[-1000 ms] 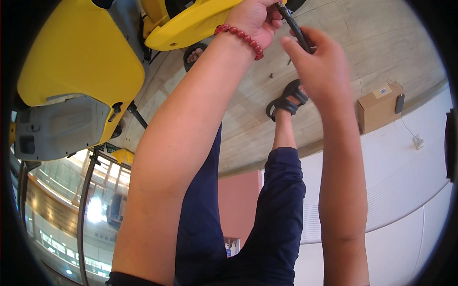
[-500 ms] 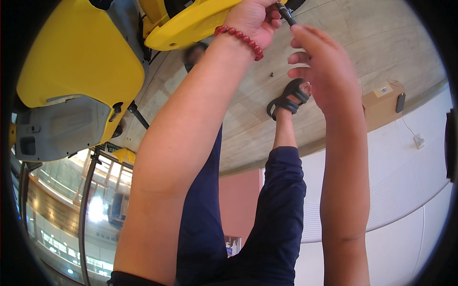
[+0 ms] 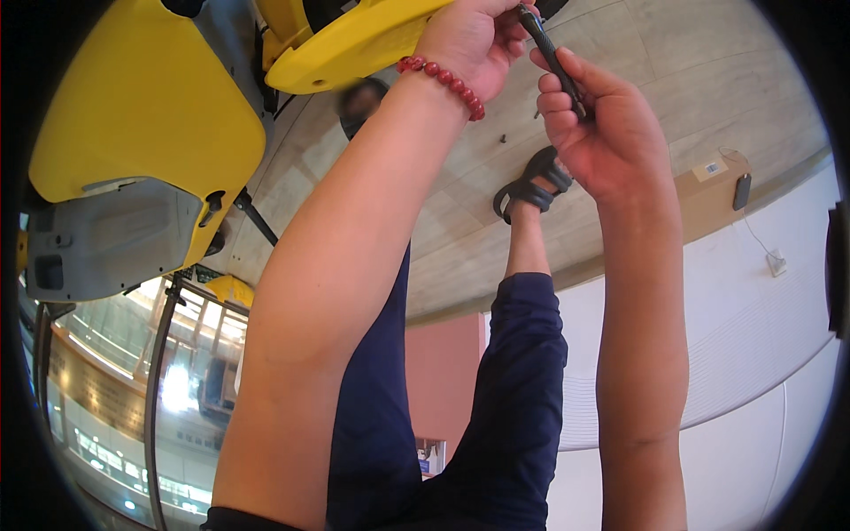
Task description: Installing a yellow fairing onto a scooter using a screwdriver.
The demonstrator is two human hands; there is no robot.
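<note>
Gripping dark rod (image 3: 549,53): right hand (image 3: 613,133), fingers (image 3: 555,102) curled round. Left hand (image 3: 465,49) at its top, pinch unclear. Cardboard box (image 3: 711,199), contents hidden.

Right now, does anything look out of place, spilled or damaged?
One thing: a small dark piece, too small to identify, lies loose on the floor near the black sandal. It looks odd because it sits alone, apart from the black tool in the right hand. No spill or damage stands out.
</note>
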